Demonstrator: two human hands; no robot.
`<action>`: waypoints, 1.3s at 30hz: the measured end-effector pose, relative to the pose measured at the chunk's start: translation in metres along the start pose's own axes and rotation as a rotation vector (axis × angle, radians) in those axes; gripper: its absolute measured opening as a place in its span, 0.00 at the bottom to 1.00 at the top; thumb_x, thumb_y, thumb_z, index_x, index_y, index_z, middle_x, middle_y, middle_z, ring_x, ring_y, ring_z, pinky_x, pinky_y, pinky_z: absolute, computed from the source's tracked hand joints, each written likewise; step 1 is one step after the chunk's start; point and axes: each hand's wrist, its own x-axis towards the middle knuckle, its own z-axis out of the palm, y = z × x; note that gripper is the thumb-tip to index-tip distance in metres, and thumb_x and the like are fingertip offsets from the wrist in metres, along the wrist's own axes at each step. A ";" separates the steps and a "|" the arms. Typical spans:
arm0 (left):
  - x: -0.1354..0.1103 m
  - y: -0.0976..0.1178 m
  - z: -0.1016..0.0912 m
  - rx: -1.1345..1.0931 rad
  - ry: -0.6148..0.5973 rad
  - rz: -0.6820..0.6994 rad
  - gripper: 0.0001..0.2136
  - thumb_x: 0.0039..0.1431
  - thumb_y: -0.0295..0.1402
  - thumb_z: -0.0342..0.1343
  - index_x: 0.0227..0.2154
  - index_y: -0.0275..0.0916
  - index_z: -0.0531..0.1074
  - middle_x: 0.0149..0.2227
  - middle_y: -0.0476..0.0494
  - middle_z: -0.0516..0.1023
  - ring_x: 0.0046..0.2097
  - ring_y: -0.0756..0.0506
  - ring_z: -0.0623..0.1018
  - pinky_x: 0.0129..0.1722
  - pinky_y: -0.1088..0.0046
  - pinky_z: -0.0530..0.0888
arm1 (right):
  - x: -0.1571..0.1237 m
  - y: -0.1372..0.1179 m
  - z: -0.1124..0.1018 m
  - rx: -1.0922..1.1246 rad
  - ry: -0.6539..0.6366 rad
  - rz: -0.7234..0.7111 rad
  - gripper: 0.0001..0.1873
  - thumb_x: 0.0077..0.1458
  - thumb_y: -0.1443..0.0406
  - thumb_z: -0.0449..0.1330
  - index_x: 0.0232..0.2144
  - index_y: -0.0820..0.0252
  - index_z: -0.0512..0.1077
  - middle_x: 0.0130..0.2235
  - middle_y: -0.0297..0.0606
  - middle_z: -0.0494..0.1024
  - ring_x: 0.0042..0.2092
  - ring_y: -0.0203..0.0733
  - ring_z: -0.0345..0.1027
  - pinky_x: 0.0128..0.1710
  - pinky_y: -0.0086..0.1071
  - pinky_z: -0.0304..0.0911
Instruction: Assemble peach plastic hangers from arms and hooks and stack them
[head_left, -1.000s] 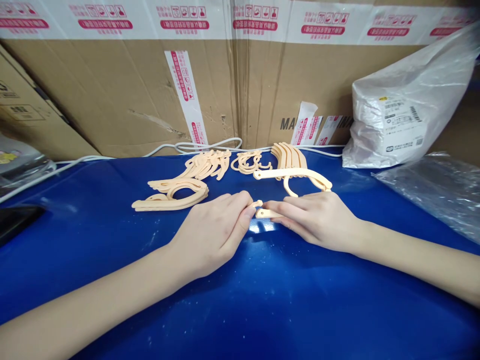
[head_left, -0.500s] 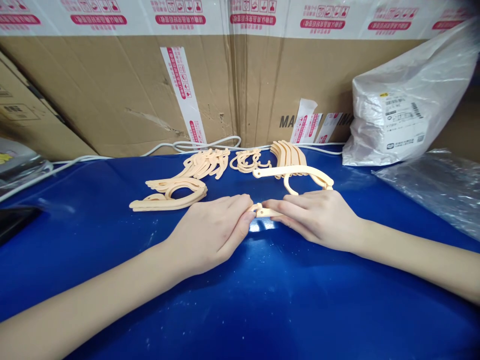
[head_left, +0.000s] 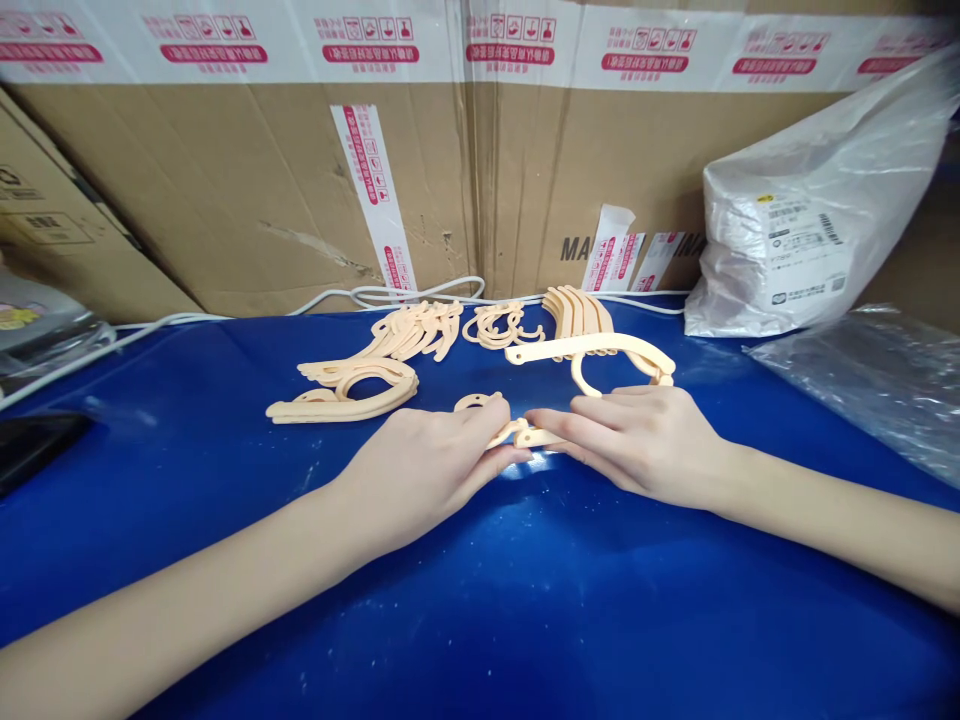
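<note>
My left hand (head_left: 424,475) is closed, fingers and thumb pinching a cream plastic hanger hook (head_left: 475,400), whose curved part shows above the knuckles. Close by on the right, my right hand (head_left: 649,440) grips a cream hanger arm (head_left: 534,438) by its holed end. The tips of the two pieces meet or nearly meet between my hands; whether they are joined I cannot tell. Just beyond my right hand is another hanger arm (head_left: 585,346) with a curved hook piece (head_left: 581,376) below it. My right fingers partly hide where those parts connect.
Folded hangers (head_left: 345,408) lie to the left on the blue table surface (head_left: 480,600). Behind are loose hanger arms (head_left: 416,328), hooks (head_left: 499,325) and a row of arms (head_left: 577,312). Cardboard boxes (head_left: 262,180), a white cable (head_left: 322,298) and a plastic-wrapped package (head_left: 772,230) line the back.
My left hand has turned slightly and its fingers have shifted, so more of the hook shows above it. The right hand keeps its grip on the arm. The view has tilted a little.
</note>
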 end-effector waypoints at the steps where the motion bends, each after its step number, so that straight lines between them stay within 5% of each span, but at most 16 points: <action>1: -0.001 0.000 -0.001 0.004 0.003 0.007 0.11 0.69 0.39 0.43 0.35 0.39 0.62 0.27 0.49 0.74 0.25 0.44 0.77 0.24 0.73 0.66 | 0.000 -0.001 -0.001 0.006 -0.001 0.005 0.13 0.65 0.64 0.50 0.46 0.59 0.72 0.23 0.27 0.71 0.22 0.33 0.64 0.23 0.31 0.53; 6: -0.005 0.000 -0.002 0.103 0.084 0.075 0.14 0.71 0.40 0.37 0.38 0.37 0.62 0.28 0.47 0.75 0.25 0.45 0.78 0.21 0.74 0.65 | 0.003 -0.005 -0.007 0.050 -0.025 0.025 0.15 0.67 0.62 0.48 0.45 0.60 0.73 0.24 0.29 0.73 0.22 0.32 0.64 0.23 0.31 0.51; 15: -0.006 -0.002 -0.004 0.301 0.214 0.240 0.17 0.71 0.34 0.32 0.29 0.38 0.62 0.22 0.49 0.71 0.21 0.48 0.73 0.17 0.74 0.59 | 0.006 -0.008 -0.013 0.209 -0.123 0.067 0.17 0.68 0.60 0.46 0.44 0.61 0.73 0.26 0.32 0.76 0.25 0.34 0.70 0.23 0.30 0.53; 29: -0.005 0.001 -0.014 0.629 0.333 0.371 0.16 0.68 0.30 0.40 0.24 0.39 0.62 0.19 0.51 0.65 0.19 0.49 0.67 0.17 0.72 0.57 | 0.007 -0.007 -0.022 0.545 -0.294 0.213 0.16 0.67 0.59 0.47 0.48 0.57 0.71 0.34 0.34 0.80 0.29 0.34 0.72 0.28 0.27 0.57; 39: -0.004 0.001 -0.010 0.536 0.401 0.347 0.16 0.66 0.37 0.46 0.22 0.39 0.63 0.19 0.52 0.68 0.21 0.50 0.71 0.19 0.72 0.61 | 0.008 -0.006 -0.019 0.603 -0.325 0.234 0.17 0.67 0.58 0.46 0.48 0.56 0.71 0.34 0.33 0.80 0.30 0.34 0.72 0.29 0.27 0.59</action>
